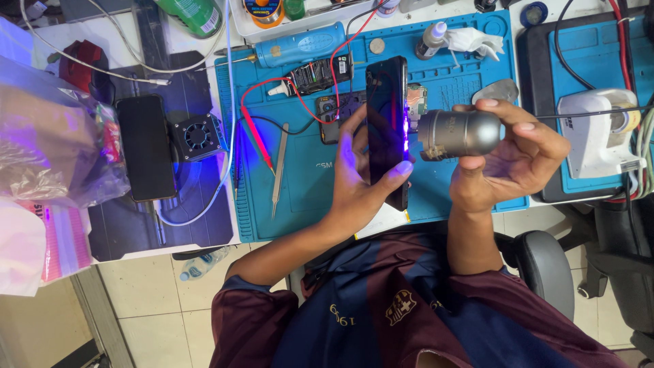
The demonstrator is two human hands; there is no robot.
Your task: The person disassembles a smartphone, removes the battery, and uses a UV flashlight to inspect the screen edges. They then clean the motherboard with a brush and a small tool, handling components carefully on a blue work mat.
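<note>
My left hand (361, 178) holds a black phone (387, 123) upright on its edge above the blue work mat (306, 184). Its thumb presses the phone's lower side. My right hand (512, 158) grips a grey cylindrical lamp (458, 133) with a thin black cable. The lamp's front end points at the phone's side edge, almost touching it. Violet light glows along that edge and over my left fingers.
Tweezers (278, 169), red and black probe leads (257, 135), an opened phone with its board (335, 109) and a blue electric screwdriver (300, 46) lie on the mat. A second black phone (145, 147) and a small fan (197, 136) sit left. A white device (599, 133) stands right.
</note>
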